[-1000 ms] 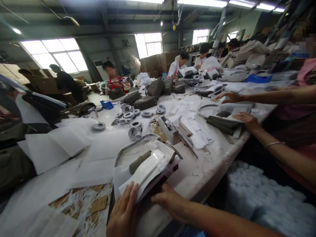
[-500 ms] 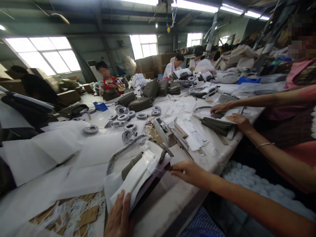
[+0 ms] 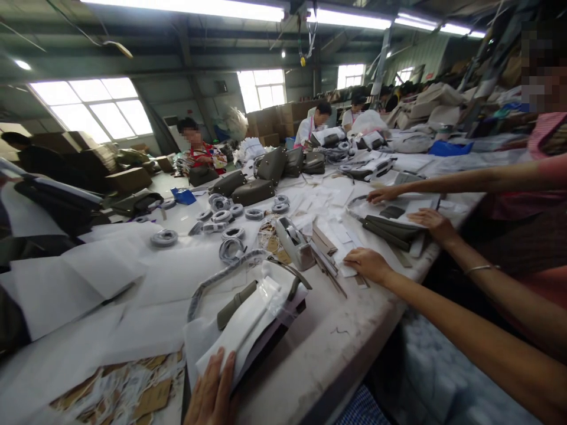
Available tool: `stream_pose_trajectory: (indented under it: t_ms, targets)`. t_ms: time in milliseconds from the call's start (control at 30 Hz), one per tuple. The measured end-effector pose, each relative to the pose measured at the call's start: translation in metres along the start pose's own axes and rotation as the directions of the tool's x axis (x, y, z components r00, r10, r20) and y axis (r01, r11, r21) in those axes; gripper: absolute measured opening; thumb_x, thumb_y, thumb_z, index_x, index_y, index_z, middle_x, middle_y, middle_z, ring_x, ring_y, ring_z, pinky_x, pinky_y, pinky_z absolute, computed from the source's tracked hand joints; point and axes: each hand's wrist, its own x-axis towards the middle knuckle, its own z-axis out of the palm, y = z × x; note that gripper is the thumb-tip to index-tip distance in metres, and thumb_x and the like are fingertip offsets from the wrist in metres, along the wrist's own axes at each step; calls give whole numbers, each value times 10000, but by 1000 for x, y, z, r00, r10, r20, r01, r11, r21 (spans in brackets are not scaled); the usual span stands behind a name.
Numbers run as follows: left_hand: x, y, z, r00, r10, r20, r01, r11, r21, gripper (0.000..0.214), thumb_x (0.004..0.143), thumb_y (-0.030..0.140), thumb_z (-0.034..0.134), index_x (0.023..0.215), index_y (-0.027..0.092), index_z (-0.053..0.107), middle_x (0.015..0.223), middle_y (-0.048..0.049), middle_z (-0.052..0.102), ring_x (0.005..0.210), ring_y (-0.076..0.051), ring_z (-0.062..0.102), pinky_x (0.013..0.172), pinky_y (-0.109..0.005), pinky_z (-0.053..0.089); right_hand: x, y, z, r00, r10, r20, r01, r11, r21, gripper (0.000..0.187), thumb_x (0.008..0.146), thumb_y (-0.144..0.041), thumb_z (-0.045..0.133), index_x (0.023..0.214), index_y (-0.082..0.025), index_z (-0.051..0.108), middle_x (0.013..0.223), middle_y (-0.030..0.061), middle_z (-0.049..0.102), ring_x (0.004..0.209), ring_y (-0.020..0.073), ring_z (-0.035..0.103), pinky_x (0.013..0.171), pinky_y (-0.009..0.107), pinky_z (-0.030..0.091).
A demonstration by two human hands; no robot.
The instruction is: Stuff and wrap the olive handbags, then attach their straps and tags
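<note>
A grey-green handbag [image 3: 237, 304] lies at a slant in front of me, with white paper [image 3: 248, 316] and clear tape over it. Its raised handle [image 3: 206, 287] is wrapped in grey film. My left hand [image 3: 213, 386] rests on the near end of the papered bag, fingers stretched out and flat, thumb hidden. Farther right, my right hand [image 3: 368, 265] is over a pile of white paper strips [image 3: 343, 236]. Its fingers are bent, with the tips down on a white strip. A grey tape dispenser [image 3: 293, 243] stands between the bag and the strips.
At the right, a co-worker's hands [image 3: 429, 223] work on another grey-green bag [image 3: 390, 231]. Rolled grey straps [image 3: 219, 215] lie behind my bag, with more bags [image 3: 254, 192] beyond. White sheets [image 3: 88, 277] and brown tags [image 3: 153, 398] lie left. The table edge [image 3: 367, 348] runs diagonally.
My right hand has left the bag's far end and moved right and away to the paper strips. My left hand stays on the bag. The co-worker's far hand has shifted slightly left.
</note>
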Motion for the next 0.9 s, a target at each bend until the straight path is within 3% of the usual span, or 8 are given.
stream_pose_trajectory:
  t_ms: [200, 367, 467, 567, 633, 733, 833, 900]
  targets:
    - [-7, -17, 9, 997, 81, -9, -81, 997, 19, 684, 927, 181, 558, 1546, 290, 287, 1510, -34, 464, 1225, -209, 613, 1189, -343, 339, -5, -4, -10, 993, 79, -85, -75, 996, 44, 281, 922, -326, 520, 882, -215, 775, 949, 86, 763, 942, 272, 678, 890, 377, 471]
    - [0, -2, 0, 1000, -31, 4, 31, 999, -44, 688, 942, 146, 533, 1543, 347, 265, 1513, -7, 463, 1269, -219, 578, 1192, -396, 355, -35, -42, -19, 973, 191, -131, -162, 965, 207, 316, 912, -451, 546, 932, -228, 770, 1007, 66, 765, 977, 278, 692, 908, 374, 500]
    - [4, 7, -6, 996, -86, -3, 86, 994, -71, 685, 953, 155, 526, 1541, 372, 250, 1540, 12, 421, 1279, -219, 568, 1186, -391, 366, -70, -84, -14, 966, 254, 55, -246, 825, 508, 370, 902, -525, 558, 932, -218, 764, 962, 54, 767, 937, 284, 698, 872, 376, 520]
    - [5, 10, -9, 994, -112, 4, 112, 991, -76, 694, 956, 175, 536, 1549, 361, 227, 1565, 9, 381, 1295, -231, 554, 1172, -386, 388, -105, -122, -3, 944, 62, 323, -280, 666, 691, 356, 912, -501, 573, 975, -211, 769, 944, 44, 764, 907, 269, 695, 824, 360, 536]
    - [4, 10, -9, 993, -120, 15, 120, 990, -71, 695, 958, 186, 536, 1554, 350, 216, 1571, 4, 372, 1313, -241, 537, 1169, -400, 392, -118, -131, 3, 933, -15, 361, -252, 689, 680, 308, 913, -461, 595, 1000, -223, 771, 954, 44, 762, 902, 257, 691, 826, 353, 537]
    - [3, 8, -8, 994, -108, 26, 110, 992, -67, 686, 964, 204, 531, 1557, 340, 214, 1568, -8, 382, 1317, -246, 534, 1170, -409, 388, -111, -114, 9, 979, 199, 46, -196, 849, 491, 316, 914, -485, 589, 1003, -223, 743, 978, 73, 743, 867, 255, 677, 849, 389, 530]
    - [1, 5, -6, 995, -101, 22, 102, 992, -68, 680, 964, 212, 530, 1559, 328, 221, 1551, -31, 415, 1305, -249, 547, 1172, -410, 383, -86, -75, 15, 883, 295, -366, -208, 943, 259, 492, 876, -530, 600, 1193, -158, 651, 1183, 173, 659, 992, 317, 638, 938, 480, 494]
    - [0, 4, -5, 996, -94, 11, 94, 993, -74, 673, 963, 217, 529, 1559, 319, 231, 1538, -41, 438, 1296, -251, 556, 1168, -410, 387, -73, -50, 19, 849, 308, -430, -239, 949, 206, 598, 831, -523, 635, 1276, -125, 601, 1288, 220, 595, 1149, 368, 573, 1007, 531, 446]
